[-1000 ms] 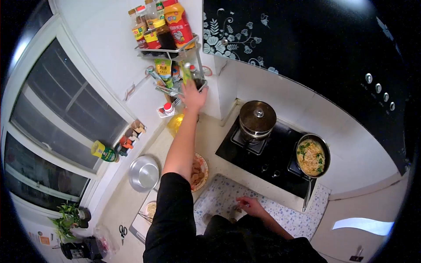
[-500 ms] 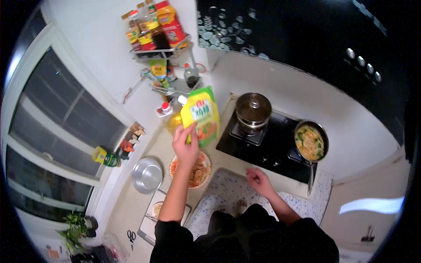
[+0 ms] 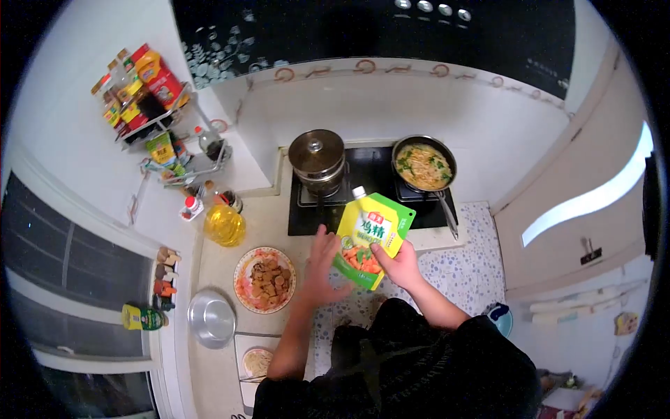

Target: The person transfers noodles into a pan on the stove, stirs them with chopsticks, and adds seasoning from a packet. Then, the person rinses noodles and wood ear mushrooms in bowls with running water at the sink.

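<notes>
The right hand [image 3: 399, 265] grasped the yellow-and-green pouch [image 3: 368, 241] near the front edge of the black stove [image 3: 301, 221]. The left hand [image 3: 322, 271], open and blurred, was at the pouch's other side, contact unclear.

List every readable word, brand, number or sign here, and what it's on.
"鸡精": yellow-green pouch, in the right hand; red badge and small print unclear.
Red-and-yellow bottle on the rack: print too small.
Yellow packet below it: too small.
Yellow-green container by the window: too small.
Black shirt: dark lettering, illegible.
Range hood: faint marks, illegible.
</notes>
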`<move>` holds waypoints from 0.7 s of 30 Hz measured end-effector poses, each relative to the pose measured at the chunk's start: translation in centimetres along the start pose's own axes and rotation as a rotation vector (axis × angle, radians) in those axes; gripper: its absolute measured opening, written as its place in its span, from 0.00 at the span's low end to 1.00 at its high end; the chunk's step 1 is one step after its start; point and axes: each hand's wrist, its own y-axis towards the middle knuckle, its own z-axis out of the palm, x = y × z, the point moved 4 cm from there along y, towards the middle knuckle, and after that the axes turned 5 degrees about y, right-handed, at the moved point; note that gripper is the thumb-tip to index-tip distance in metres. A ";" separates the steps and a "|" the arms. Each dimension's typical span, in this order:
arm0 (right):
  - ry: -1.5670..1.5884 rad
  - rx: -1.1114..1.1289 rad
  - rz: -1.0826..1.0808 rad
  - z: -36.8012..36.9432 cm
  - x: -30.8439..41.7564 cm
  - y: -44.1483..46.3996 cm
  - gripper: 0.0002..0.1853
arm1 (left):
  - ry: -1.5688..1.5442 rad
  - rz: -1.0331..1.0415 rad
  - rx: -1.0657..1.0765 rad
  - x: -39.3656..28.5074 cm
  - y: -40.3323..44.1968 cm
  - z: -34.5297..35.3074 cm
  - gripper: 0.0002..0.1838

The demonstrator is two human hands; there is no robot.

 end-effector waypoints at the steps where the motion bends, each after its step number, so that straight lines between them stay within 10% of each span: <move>1: 0.013 -0.035 -0.006 -0.6 0.3 -0.3 0.10 | 0.069 0.037 0.052 -0.2 -0.2 1.6 0.49; 7: -0.063 0.115 -0.157 -4.5 4.0 -2.3 0.25 | 0.105 0.096 -0.115 -1.8 1.7 8.5 0.35; 11: 0.009 -0.214 -0.105 -14.7 6.3 -0.4 0.21 | -0.700 -0.429 -0.029 -1.4 2.9 14.7 0.21; 21: -0.177 -0.240 0.107 -34.0 7.6 2.9 0.25 | -1.111 -0.774 0.234 -5.6 9.4 29.3 0.29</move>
